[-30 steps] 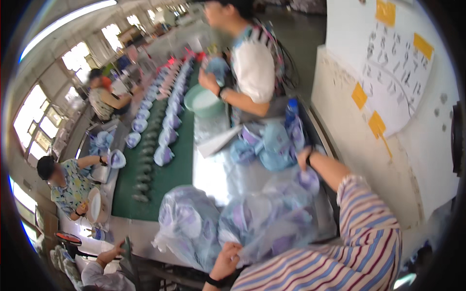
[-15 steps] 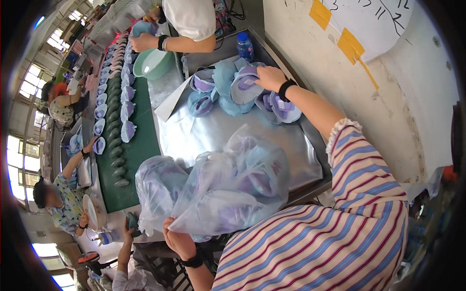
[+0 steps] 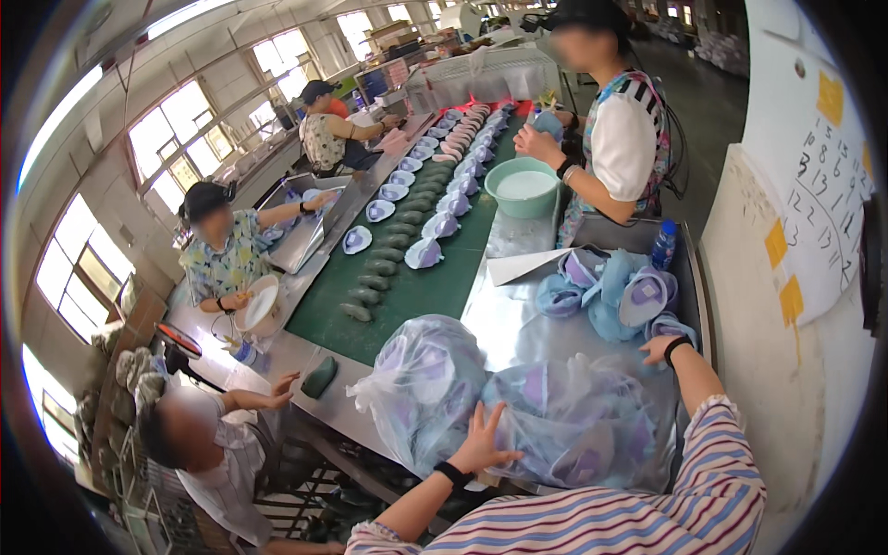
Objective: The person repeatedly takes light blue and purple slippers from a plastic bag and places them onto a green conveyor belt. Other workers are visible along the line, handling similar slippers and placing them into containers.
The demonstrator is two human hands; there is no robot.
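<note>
My left hand [image 3: 483, 438] rests with its fingers spread against a clear plastic bag [image 3: 578, 430] stuffed with light blue and purple pieces that look like shoe uppers. A second filled plastic bag [image 3: 427, 375] leans beside it on the left. My right hand [image 3: 659, 350] is at the near edge of a loose pile of blue and purple shoe uppers [image 3: 618, 289], its fingers stretched out and holding nothing that I can see. The pile lies on a metal-topped table [image 3: 476, 319], and both bags sit at its near side.
A green conveyor belt [image 3: 314, 328] carries rows of dark green shoe lasts [image 3: 391, 240] and uppers. A green basin [image 3: 521, 190] and a blue bottle [image 3: 664, 245] stand at the right. Co-workers [image 3: 217, 245] sit along the left; another person [image 3: 615, 139] works at the far right.
The view has swung up and left. My left hand has let go of the bag's edge and now lies spread on the bag. My right hand has come off the upper toward me.
</note>
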